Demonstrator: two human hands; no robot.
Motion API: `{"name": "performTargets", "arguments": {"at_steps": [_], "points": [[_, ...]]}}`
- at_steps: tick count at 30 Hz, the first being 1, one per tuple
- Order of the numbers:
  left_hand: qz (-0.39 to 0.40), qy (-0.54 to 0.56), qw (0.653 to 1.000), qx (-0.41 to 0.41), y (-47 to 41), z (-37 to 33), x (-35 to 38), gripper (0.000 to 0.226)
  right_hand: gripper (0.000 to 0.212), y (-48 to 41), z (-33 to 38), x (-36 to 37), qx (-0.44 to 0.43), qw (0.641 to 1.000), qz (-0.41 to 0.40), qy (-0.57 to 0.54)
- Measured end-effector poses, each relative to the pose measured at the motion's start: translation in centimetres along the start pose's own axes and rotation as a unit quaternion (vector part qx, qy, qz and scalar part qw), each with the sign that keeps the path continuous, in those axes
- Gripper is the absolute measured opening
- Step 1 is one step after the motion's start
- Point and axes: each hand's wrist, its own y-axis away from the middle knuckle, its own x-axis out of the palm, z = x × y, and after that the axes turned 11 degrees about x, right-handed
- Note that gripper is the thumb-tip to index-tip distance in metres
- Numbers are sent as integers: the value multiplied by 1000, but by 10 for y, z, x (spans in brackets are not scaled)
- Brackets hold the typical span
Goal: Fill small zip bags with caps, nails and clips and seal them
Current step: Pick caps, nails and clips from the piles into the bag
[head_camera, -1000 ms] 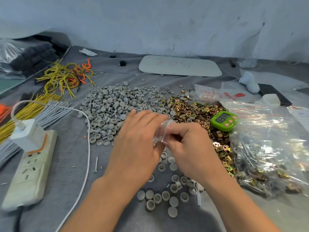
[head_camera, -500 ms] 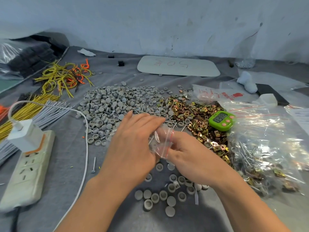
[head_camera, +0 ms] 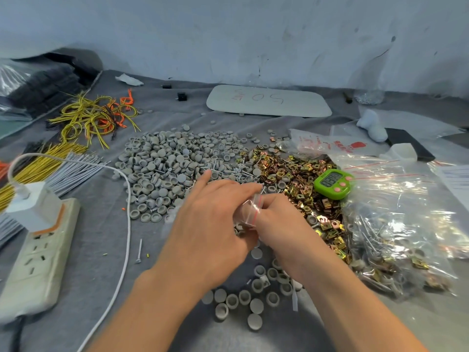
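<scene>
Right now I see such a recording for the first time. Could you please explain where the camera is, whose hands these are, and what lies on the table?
There is no machine here. A person wears one wide camera on the head, so the single picture looks forward and down at that person's own hands. The left hand and the right hand meet in the middle, and their grip is on a small clear zip bag with a red strip. On the grey cloth lie a heap of grey caps, some nails and a heap of brass-coloured clips. A green timer sits beside the clips, a large clear bag of packed parts lies to the right, and a power strip and yellow wires to the left.
</scene>
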Motion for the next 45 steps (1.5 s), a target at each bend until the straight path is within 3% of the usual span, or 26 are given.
{"name": "performTargets", "arguments": {"at_steps": [6, 11, 15, 18, 21, 23, 26, 28, 32, 35, 37, 41, 45], "points": [[36, 0, 999, -1, -2, 4, -3, 94, 8, 2, 1, -3, -36, 988, 94, 114], [118, -57, 991, 8, 2, 17, -3, 111, 11, 9, 4, -15, -99, 970, 126, 182], [89, -46, 995, -4, 2, 18, -1, 86, 25, 9, 0, -11, -123, 970, 55, 202], [52, -52, 997, -13, 1, 18, 2, 71, 16, 10, 2, -10, -106, 992, -10, 74], [23, -34, 998, -48, 3, 24, 1, 69, 16, 8, 6, -14, -119, 989, -82, -16], [14, -5, 996, -88, 5, 30, -3, 70, 23, 1, 1, -20, -102, 978, -179, 4], [22, 24, 991, -127, 9, 41, -9, 79, 25, -11, -7, -34, -52, 949, -286, 119], [33, 39, 991, -127, 12, 47, -12, 85, 29, -20, -10, -40, -44, 934, -291, 203], [36, 45, 991, -122, 14, 51, -13, 96, 32, -39, -11, -34, -44, 905, -228, 355], [43, 28, 991, -127, 16, 50, -11, 101, 17, -46, -12, -23, -35, 860, -213, 462], [58, 6, 990, -126, 17, 51, -11, 106, 4, -47, -11, -18, -30, 847, -227, 479], [102, -14, 988, -117, 20, 54, -13, 102, 14, -39, -2, -14, -13, 833, -249, 495], [115, -7, 985, -126, 19, 56, -9, 97, 22, -18, 9, -11, -46, 882, -291, 367]]}}
